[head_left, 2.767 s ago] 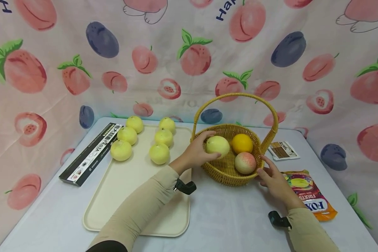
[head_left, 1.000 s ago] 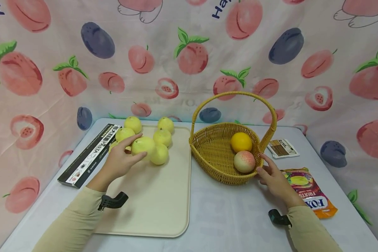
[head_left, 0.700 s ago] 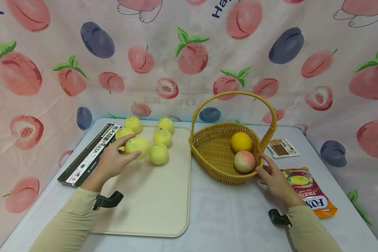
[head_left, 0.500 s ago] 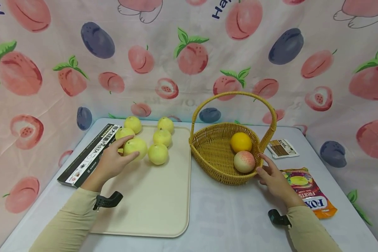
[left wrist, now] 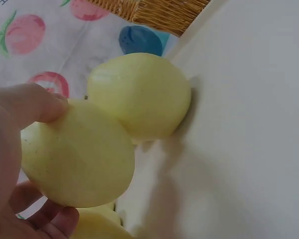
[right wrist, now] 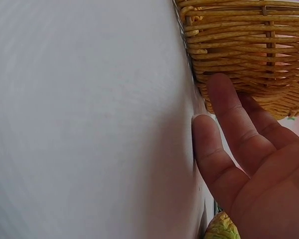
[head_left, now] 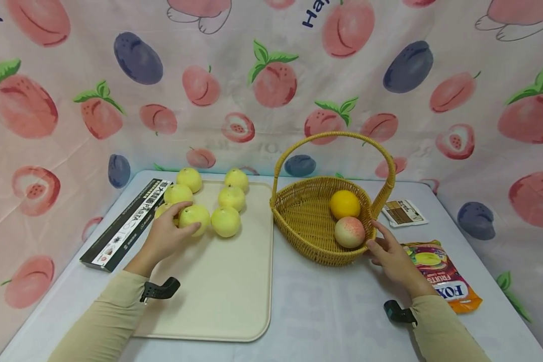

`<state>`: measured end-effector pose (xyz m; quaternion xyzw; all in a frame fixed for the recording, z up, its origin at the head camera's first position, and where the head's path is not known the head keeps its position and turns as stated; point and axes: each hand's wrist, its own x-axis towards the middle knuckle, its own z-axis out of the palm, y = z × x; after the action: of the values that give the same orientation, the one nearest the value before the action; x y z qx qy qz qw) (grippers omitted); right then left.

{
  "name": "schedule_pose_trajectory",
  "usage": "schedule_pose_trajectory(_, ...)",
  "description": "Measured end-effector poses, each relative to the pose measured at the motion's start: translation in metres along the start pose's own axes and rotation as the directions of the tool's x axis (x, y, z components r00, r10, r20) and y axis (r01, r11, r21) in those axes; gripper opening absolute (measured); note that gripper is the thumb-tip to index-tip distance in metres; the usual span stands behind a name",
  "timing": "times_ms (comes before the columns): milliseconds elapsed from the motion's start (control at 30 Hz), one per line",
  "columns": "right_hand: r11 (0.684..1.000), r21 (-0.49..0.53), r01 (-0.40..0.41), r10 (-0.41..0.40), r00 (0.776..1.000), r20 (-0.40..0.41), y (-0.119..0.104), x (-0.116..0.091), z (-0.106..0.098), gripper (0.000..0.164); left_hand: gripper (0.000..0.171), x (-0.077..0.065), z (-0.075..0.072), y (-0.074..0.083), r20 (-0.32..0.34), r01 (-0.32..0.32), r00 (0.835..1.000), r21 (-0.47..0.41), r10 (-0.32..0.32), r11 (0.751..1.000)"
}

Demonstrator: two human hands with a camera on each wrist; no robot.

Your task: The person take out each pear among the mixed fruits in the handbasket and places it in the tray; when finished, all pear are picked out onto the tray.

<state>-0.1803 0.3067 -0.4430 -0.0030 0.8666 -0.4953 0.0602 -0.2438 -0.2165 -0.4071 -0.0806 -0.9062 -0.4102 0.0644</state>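
Note:
In the head view my left hand (head_left: 168, 236) grips a round pale yellow pear (head_left: 195, 219) between thumb and fingers, low over the cream tray (head_left: 226, 301). Beside it on the right sits another such pear (head_left: 225, 221), which the held pear (left wrist: 79, 154) overlaps in the left wrist view. More of these pears stand in two rows at the tray's far end. My right hand (head_left: 391, 261) touches the right side of the wicker basket (head_left: 298, 236), its extended fingers against the woven wall (right wrist: 249, 59). An orange (head_left: 345, 204) and a pink-white peach (head_left: 349, 232) lie inside the basket.
A black pasta box (head_left: 126, 223) lies along the tray's left edge, partly under the pears. Right of the basket are a small brown-and-white packet (head_left: 403, 213) and a red-orange candy bag (head_left: 443, 276). A fruit-print cloth (head_left: 271, 75) hangs behind the table.
My left hand has carried the pear from the basket leftward to the tray, then lowered it beside the near pears. My right hand has stayed at the basket.

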Motion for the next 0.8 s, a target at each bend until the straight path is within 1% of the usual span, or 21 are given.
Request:
schedule_pose_trajectory(300, 1.0, 0.005, -0.001, 0.001, 1.0, 0.0, 0.0016, 0.0006, -0.001, 0.069, 0.064, 0.0005, 0.0045, -0.0044, 0.023, 0.034, 0.999, -0.005, -0.034, 0.999)
schedule_pose_trajectory(467, 1.0, 0.007, 0.0, 0.0, 1.0, -0.001, 0.0013, 0.0009, -0.0012, 0.07, 0.063, 0.0008, 0.0067, -0.0046, 0.021, 0.032, 0.999, 0.015, -0.032, 0.999)
schedule_pose_trajectory(633, 1.0, 0.002, -0.001, 0.001, 1.0, 0.0, 0.0018, 0.0012, -0.0013, 0.069, 0.062, -0.0009, 0.0097, -0.0071, 0.028, 0.011, 1.0, 0.072, -0.014, 0.997)
schedule_pose_trajectory(800, 1.0, 0.001, 0.002, -0.002, 1.0, -0.002, 0.0029, 0.0013, -0.0009, 0.068, 0.061, -0.0016, 0.0103, -0.008, 0.033, -0.025, 0.999, 0.065, 0.023, 0.998)
